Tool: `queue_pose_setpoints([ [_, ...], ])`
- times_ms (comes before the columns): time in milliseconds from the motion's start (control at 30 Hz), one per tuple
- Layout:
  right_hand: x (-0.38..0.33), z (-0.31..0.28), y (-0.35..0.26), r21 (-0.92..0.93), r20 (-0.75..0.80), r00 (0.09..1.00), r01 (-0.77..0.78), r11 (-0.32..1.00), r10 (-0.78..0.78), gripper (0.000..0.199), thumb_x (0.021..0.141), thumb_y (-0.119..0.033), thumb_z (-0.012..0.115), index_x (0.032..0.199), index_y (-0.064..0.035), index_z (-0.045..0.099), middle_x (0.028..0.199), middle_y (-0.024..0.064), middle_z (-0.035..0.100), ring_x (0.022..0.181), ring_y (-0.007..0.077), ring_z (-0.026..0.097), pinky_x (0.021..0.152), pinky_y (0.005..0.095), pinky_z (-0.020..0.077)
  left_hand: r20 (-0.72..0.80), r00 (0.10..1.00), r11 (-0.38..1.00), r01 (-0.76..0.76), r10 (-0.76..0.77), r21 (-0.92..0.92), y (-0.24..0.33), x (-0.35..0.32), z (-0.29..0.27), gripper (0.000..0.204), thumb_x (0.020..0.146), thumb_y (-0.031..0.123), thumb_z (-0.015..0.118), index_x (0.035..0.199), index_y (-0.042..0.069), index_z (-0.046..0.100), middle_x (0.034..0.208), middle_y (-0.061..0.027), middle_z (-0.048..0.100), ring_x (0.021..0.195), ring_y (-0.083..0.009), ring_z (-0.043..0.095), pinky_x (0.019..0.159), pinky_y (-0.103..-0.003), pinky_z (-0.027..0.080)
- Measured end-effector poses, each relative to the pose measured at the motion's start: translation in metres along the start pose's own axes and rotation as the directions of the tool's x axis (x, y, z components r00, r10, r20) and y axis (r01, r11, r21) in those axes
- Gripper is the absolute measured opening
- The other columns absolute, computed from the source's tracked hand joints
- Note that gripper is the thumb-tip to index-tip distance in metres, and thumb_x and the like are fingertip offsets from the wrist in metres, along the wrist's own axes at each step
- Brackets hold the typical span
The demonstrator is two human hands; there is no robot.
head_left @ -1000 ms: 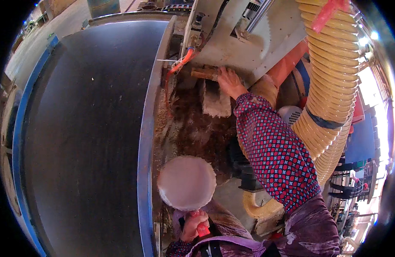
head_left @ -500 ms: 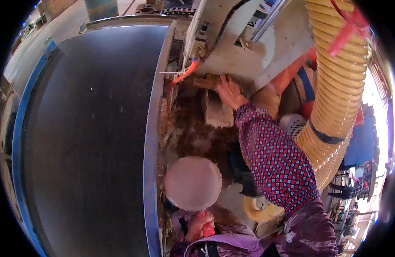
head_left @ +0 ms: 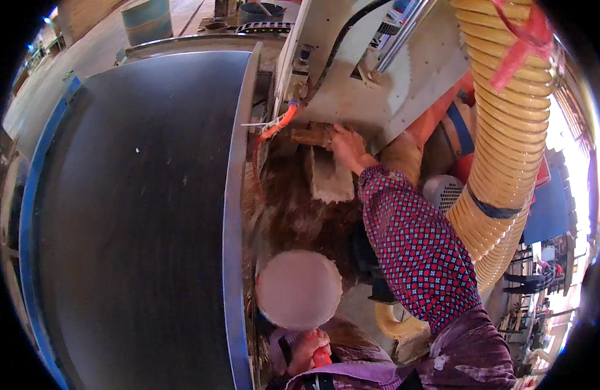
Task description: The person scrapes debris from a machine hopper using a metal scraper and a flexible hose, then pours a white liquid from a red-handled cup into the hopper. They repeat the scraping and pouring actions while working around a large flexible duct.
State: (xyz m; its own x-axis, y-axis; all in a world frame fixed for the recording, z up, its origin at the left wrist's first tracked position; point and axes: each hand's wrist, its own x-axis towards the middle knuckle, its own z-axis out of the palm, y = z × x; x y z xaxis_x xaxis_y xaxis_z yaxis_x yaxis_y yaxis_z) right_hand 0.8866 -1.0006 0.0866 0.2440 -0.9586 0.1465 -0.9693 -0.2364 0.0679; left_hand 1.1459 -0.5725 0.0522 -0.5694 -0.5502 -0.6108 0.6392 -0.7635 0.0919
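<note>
Near the centre of the frame, the bare right hand [head_left: 349, 149] lies over the right end of a brown, bar-shaped, wooden-looking piece [head_left: 308, 137], and the undersides of its fingers are hidden, so I cannot tell whether they grip it or only rest on it. The hand covers that end of the piece, and where the piece meets the dusty, pale, rectangular block [head_left: 332, 181] just below it is hard to make out. At the lower centre, the bare left hand [head_left: 306, 352] is closed around a bright red, handle-like grip [head_left: 322, 357]; the fingers hide much of it, and whether it joins the round, pale pink, disc-shaped thing [head_left: 300, 290] just above is not clear. The left forearm is mostly cut off by the lower edge, while the right one, in a dark sleeve patterned with red dots [head_left: 420, 250], crosses from the lower right. The brown piece looks rough and dull, its left end clear of the fingers; the block has a ragged lower edge. The disc's face is evenly pale, with an uneven, crusted rim, and its depth is hard to judge. Beneath them spreads a dusty, reddish-brown surface [head_left: 293, 224], with blurred detail. At the right, a ribbed, yellow, translucent hose [head_left: 508, 123] runs off the upper edge.
</note>
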Motion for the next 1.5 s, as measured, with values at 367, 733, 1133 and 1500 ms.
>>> queue_pose_setpoints([
  [367, -0.007, 0.009, -0.005, -0.006, -0.237, 0.969, -0.066, 0.998, 0.063, 0.044, 0.064, -0.008, 0.065, 0.106, -0.0013, 0.053, 0.101, 0.0132, 0.053, 0.096, 0.0342, 0.052, 0.077, 0.0419, 0.0463, 0.065, 0.998, 0.999, 0.011, -0.009, -0.035, -0.005, 0.003, 0.017, 0.022, 0.075, -0.003, 0.055, 0.08, 0.015, 0.043, 0.07, -0.0018, 0.049, 0.058, -0.0159, 0.052, 0.054, -0.031, 0.047],
  [733, -0.011, -0.002, 0.001, 0.083, -0.183, 0.983, -0.018, 0.996, 0.033, 0.038, 0.072, -0.007, 0.053, 0.11, -0.0062, 0.053, 0.106, 0.0134, 0.053, 0.1, 0.0327, 0.051, 0.081, 0.0404, 0.0457, 0.107, 0.994, 0.993, -0.01, -0.002, 0.115, 0.016, 0.022, 0.006, 0.018, 0.075, -0.004, 0.051, 0.082, 0.011, 0.045, 0.076, -0.0034, 0.047, 0.058, -0.015, 0.047, 0.055, -0.03, 0.043],
  [1133, -0.006, -0.003, -0.004, 0.201, -0.088, 0.963, -0.233, 0.951, 0.254, 0.037, 0.068, -0.009, 0.061, 0.104, -0.0031, 0.054, 0.115, 0.0133, 0.05, 0.109, 0.0342, 0.046, 0.088, 0.0455, 0.0411, -0.035, 0.999, 0.965, 0.036, -0.028, 0.261, 0.023, 0.007, 0.019, 0.014, 0.076, 0.004, 0.054, 0.082, 0.01, 0.043, 0.073, -0.0032, 0.047, 0.059, -0.0145, 0.05, 0.056, -0.03, 0.042],
  [1500, -0.013, 0.008, 0.029, 0.208, -0.077, 0.968, -0.22, 0.953, 0.24, 0.037, 0.069, -0.021, 0.066, 0.103, -0.0108, 0.059, 0.101, 0.0144, 0.06, 0.099, 0.0315, 0.054, 0.089, 0.0532, 0.0347, -0.001, 1.0, 0.963, -0.014, 0.015, 0.271, 0.002, -0.002, 0.016, 0.015, 0.074, 0.004, 0.057, 0.079, 0.008, 0.043, 0.069, -0.0044, 0.048, 0.056, -0.0153, 0.051, 0.052, -0.029, 0.045],
])
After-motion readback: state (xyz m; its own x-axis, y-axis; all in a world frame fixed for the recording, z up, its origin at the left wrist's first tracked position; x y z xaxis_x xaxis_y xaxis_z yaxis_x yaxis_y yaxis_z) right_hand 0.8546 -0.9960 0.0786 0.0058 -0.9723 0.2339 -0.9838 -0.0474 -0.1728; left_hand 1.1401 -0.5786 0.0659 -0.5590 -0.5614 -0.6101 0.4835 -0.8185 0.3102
